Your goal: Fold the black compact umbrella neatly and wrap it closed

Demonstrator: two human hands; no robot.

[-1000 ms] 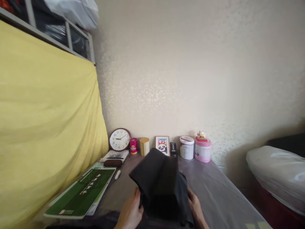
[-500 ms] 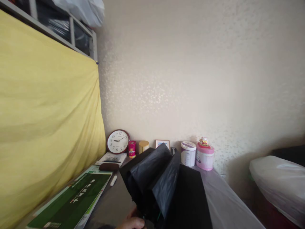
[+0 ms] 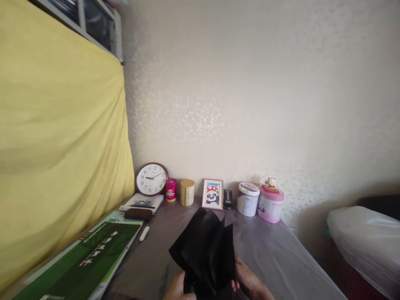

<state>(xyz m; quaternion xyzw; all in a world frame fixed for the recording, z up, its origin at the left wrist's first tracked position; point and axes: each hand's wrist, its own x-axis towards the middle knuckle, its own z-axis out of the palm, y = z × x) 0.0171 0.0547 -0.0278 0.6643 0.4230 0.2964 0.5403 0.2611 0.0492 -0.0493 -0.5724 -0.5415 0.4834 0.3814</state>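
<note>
A bundle of black wrapping paper (image 3: pixel 204 246) stands up in front of me at the bottom middle, its upper edges flaring in pointed folds. My left hand (image 3: pixel 178 288) grips its lower left side, thumb in front. On the lower right, my right hand (image 3: pixel 251 280) closes round the paper, fingertips showing at its edge. The bundle's bottom is cut off by the frame, and whatever may be inside it is hidden.
A green book (image 3: pixel 84 262) and a white marker-like stick (image 3: pixel 144 233) lie left on the grey-covered table (image 3: pixel 265 250). Along the wall stand a clock (image 3: pixel 152 179), a yellow can (image 3: pixel 187 193), a panda picture frame (image 3: pixel 213 194), a white tub (image 3: pixel 248 200) and a pink tub (image 3: pixel 270 205).
The black paper has drawn in from a wide spread to a narrower bundle, and the flat black part on its right is gone from the table. My right hand has come into view.
</note>
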